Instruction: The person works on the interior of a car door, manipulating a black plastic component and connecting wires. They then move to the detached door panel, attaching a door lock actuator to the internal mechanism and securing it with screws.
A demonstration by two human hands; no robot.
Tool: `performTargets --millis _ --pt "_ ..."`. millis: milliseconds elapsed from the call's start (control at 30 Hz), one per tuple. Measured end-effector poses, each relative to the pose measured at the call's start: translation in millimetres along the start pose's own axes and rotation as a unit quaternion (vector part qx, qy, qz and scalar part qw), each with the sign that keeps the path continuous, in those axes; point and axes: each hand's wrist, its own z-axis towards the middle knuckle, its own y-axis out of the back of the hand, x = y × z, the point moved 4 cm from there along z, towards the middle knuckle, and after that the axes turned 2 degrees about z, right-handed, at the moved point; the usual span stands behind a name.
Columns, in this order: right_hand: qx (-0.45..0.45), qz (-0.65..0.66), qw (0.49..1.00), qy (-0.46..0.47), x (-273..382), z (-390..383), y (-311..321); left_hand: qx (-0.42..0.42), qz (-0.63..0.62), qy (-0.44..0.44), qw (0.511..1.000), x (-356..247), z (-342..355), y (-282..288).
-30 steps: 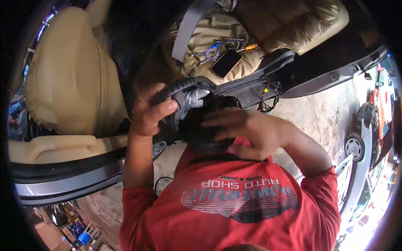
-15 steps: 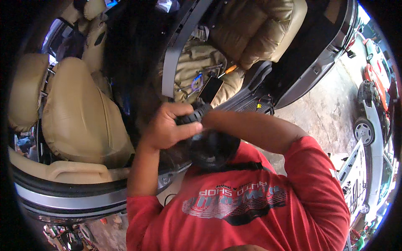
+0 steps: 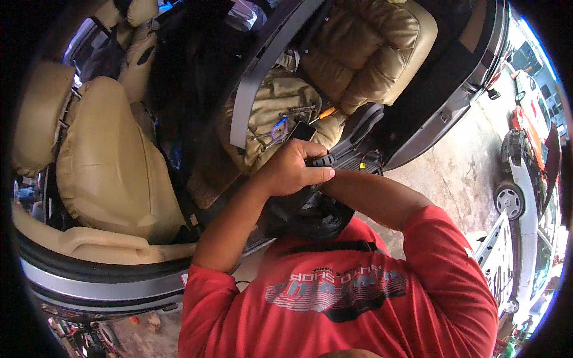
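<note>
My left hand (image 3: 287, 170) is closed, thumb and fingers pinching a black ribbed band-like piece (image 3: 324, 160) right at my right wrist. Whether that piece is worn on the wrist or loose, I cannot tell. My right forearm (image 3: 376, 194) reaches in from the right; its hand and fingers are hidden by my left hand. Just beyond lies the tan seat cushion (image 3: 286, 89) with a dark flat phone-like rectangle (image 3: 302, 130), an orange-handled screwdriver (image 3: 326, 113) and a blue-and-purple looped item (image 3: 278, 128) on it. Beneath my hands is a bulky black form (image 3: 313, 218).
A tan seat (image 3: 113, 155) stands inside the car at left, beside the door with its tan armrest (image 3: 104, 243). A grey pillar (image 3: 262, 74) slants between the openings. Wires with a yellow connector (image 3: 362, 166) lie at the sill. A silver car (image 3: 528, 209) is at far right.
My left hand and the black ribbed piece have shifted to the right. The view has tilted slightly, and my left forearm now leans more to the right.
</note>
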Motion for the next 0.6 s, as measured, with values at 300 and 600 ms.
performTargets --millis 300,600 --pt "0.009 0.010 1.000 -0.023 -2 -3 -3 0.003 -0.105 0.008 0.994 -11 -16 -4" --pt "-0.004 0.003 0.999 -0.039 -11 -14 -9 -0.034 0.046 0.025 0.998 -20 -18 1"
